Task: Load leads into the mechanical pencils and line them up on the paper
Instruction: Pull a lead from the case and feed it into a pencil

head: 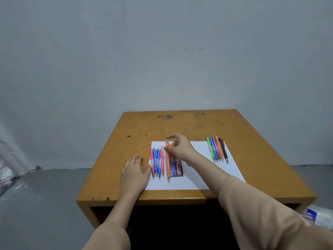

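Note:
A white paper sheet (198, 170) lies on the wooden table (180, 127). At its left edge lie several red and blue mechanical pencils (157, 162) side by side. Just right of them lies an orange pencil (168, 165), whose upper part my right hand (178, 147) pinches with thumb and fingers, index finger raised over the cap. Two lead cases (176, 167), one blue and one dark red, lie beside the orange pencil, partly under my wrist. My left hand (135, 172) rests flat on the table and the paper's left edge. A second group of pencils (217, 150) lies at the paper's right.
The table stands against a grey wall, with grey floor on both sides. A plastic bag with a blue-and-white pack (313, 217) lies on the floor at the lower right. Bare paper shows between the two pencil groups.

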Demonstrator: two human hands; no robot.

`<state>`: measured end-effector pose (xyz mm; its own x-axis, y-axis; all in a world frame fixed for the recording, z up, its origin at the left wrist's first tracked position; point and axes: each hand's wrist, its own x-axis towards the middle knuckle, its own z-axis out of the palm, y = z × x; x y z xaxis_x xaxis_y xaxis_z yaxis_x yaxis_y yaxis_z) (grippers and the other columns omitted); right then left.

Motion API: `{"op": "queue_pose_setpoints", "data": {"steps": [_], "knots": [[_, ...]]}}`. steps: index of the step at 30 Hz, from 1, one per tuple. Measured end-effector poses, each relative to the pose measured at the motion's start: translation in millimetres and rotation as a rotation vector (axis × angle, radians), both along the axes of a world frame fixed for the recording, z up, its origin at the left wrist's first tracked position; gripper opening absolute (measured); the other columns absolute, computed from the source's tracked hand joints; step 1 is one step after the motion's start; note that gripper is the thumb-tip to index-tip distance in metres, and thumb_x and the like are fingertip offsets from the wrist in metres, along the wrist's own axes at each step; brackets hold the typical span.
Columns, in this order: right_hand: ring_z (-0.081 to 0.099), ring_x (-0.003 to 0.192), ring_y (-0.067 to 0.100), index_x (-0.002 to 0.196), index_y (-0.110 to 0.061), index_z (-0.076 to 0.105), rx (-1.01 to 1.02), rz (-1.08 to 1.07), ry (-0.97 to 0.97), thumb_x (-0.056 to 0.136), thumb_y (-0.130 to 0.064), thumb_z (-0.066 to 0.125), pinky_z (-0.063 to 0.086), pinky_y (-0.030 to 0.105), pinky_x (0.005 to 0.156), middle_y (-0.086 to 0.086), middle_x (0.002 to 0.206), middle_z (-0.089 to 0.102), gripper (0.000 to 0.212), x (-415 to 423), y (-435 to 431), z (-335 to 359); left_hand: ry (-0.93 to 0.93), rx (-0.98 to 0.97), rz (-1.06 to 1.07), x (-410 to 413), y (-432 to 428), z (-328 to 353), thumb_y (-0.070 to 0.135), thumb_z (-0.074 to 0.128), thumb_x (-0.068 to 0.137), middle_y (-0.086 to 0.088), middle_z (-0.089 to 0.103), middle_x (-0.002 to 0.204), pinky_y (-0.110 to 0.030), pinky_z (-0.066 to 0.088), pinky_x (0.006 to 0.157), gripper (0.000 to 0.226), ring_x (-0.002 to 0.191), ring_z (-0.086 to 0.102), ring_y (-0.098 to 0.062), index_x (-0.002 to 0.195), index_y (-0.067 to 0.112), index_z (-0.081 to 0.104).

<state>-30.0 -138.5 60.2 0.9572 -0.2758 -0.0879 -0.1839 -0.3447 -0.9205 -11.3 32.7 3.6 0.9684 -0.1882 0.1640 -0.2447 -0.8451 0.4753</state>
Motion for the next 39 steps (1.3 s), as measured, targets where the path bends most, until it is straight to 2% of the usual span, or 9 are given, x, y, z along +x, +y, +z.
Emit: {"op": "queue_pose_setpoints", "data": {"steps": [3, 6, 12, 14, 18, 24, 27, 32, 39], "knots": [[0.065, 0.061, 0.009, 0.119, -0.017, 0.051, 0.033, -0.014, -0.047, 0.090, -0.016, 0.064, 0.054, 0.026, 0.058, 0.003, 0.072, 0.066, 0.032, -10.1, -1.2, 3.5, -0.005, -0.004, 0.002, -1.1, -1.0, 0.5, 0.044, 0.048, 0.094, 0.001, 0.037, 0.149, -0.033, 0.023, 0.113, 0.054, 0.139, 0.026, -0.015, 0.140, 0.017, 0.044], [0.066, 0.063, 0.007, 0.118, -0.019, 0.050, 0.049, -0.028, -0.081, 0.090, -0.016, 0.064, 0.052, 0.023, 0.058, 0.000, 0.070, 0.064, 0.032, -19.4, -3.2, 5.2, 0.007, -0.016, 0.010, 0.0, -1.8, -0.6, 0.043, 0.050, 0.094, -0.001, 0.039, 0.148, -0.034, 0.024, 0.112, 0.053, 0.138, 0.027, -0.016, 0.139, 0.016, 0.045], [0.064, 0.058, 0.010, 0.120, -0.016, 0.053, 0.151, -0.139, -0.146, 0.090, -0.011, 0.064, 0.056, 0.032, 0.063, 0.003, 0.067, 0.061, 0.032, -31.3, -9.5, -5.8, -0.065, -0.208, -0.019, 0.6, 0.8, -1.1, 0.033, 0.052, 0.094, 0.001, 0.051, 0.134, -0.031, 0.035, 0.102, 0.041, 0.127, 0.038, -0.012, 0.131, 0.015, 0.054], [0.066, 0.061, 0.015, 0.119, -0.015, 0.053, 0.195, -0.193, -0.180, 0.090, -0.010, 0.064, 0.058, 0.037, 0.067, 0.007, 0.070, 0.063, 0.032, -35.7, -10.6, -10.3, -0.129, -0.253, -0.063, -3.2, 0.5, -0.8, 0.031, 0.054, 0.093, 0.003, 0.053, 0.130, -0.029, 0.038, 0.098, 0.037, 0.122, 0.039, -0.009, 0.127, 0.016, 0.056], [0.068, 0.065, 0.022, 0.117, -0.018, 0.052, 0.249, -0.279, -0.245, 0.089, -0.006, 0.063, 0.060, 0.035, 0.066, 0.016, 0.079, 0.067, 0.032, -45.2, -10.9, -16.7, -0.219, -0.311, -0.200, -12.4, -3.5, -1.6, 0.029, 0.057, 0.093, 0.002, 0.057, 0.122, -0.022, 0.037, 0.087, 0.034, 0.110, 0.038, 0.001, 0.124, 0.015, 0.058], [0.068, 0.058, 0.014, 0.114, -0.021, 0.052, 0.330, -0.395, -0.336, 0.089, -0.009, 0.064, 0.059, 0.029, 0.067, 0.011, 0.078, 0.069, 0.030, -55.4, -8.7, -23.9, -0.274, -0.419, -0.341, -38.5, -24.1, 5.4, 0.020, 0.062, 0.090, 0.000, 0.061, 0.117, -0.019, 0.040, 0.085, 0.030, 0.109, 0.046, -0.005, 0.119, 0.012, 0.063], [0.068, 0.058, 0.015, 0.114, -0.019, 0.053, 0.410, -0.402, -0.399, 0.089, -0.008, 0.064, 0.058, 0.028, 0.066, 0.011, 0.076, 0.070, 0.030, -59.3, -7.6, -24.5, -0.237, -0.437, -0.374, -46.8, -34.0, 0.8, 0.024, 0.068, 0.086, 0.003, 0.063, 0.112, -0.012, 0.042, 0.079, 0.034, 0.105, 0.050, -0.005, 0.119, 0.014, 0.064], [0.070, 0.066, 0.018, 0.115, -0.018, 0.053, 0.506, -0.404, -0.459, 0.088, -0.004, 0.064, 0.058, 0.026, 0.062, 0.010, 0.078, 0.071, 0.033, -63.2, -7.4, -24.8, -0.274, -0.440, -0.338, -50.6, -35.8, -8.3, 0.023, 0.075, 0.080, 0.000, 0.069, 0.096, -0.008, 0.039, 0.068, 0.031, 0.083, 0.052, 0.001, 0.108, 0.011, 0.070], [0.070, 0.068, 0.018, 0.110, -0.020, 0.056, 0.532, -0.336, -0.510, 0.091, -0.005, 0.061, 0.058, 0.027, 0.067, 0.012, 0.082, 0.072, 0.025, -65.7, -8.7, -27.6, -0.258, -0.486, -0.295, -48.5, -34.8, -11.3, 0.019, 0.075, 0.079, 0.001, 0.069, 0.101, -0.006, 0.039, 0.070, 0.029, 0.089, 0.052, 0.008, 0.106, 0.010, 0.071]]}}
